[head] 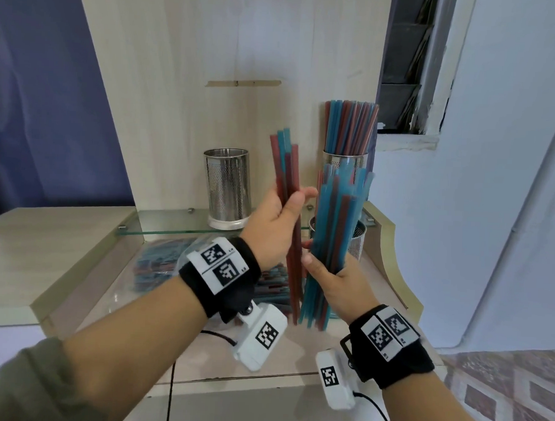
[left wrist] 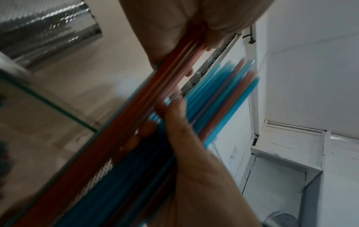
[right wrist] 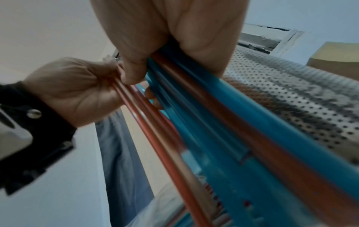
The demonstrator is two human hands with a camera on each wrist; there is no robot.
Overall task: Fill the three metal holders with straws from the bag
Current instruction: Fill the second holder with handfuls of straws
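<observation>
Red-and-blue straws fill both hands: left hand [head: 274,224] grips a thin bunch [head: 287,185], right hand [head: 336,281] a thicker bunch [head: 332,232]. Empty holder [head: 228,189] at 11 o'clock, full holder [head: 345,160] at 1, bag [head: 159,265] at 8.

The far left holder [head: 227,189] is shiny perforated steel with a smooth polished rim; the far right holder [head: 344,159] and the near right holder [head: 354,242] show the same punched metal. The straws [head: 327,244] in both hands look like smooth, slightly translucent plastic, red and blue. The bag [head: 159,262] is clear glossy film. The shelf [head: 161,226] is glass with a green edge. The worktop [head: 45,248] and back panel [head: 213,48] are pale matt wood-grain laminate. The wristbands [head: 228,284] are black cloth.
</observation>
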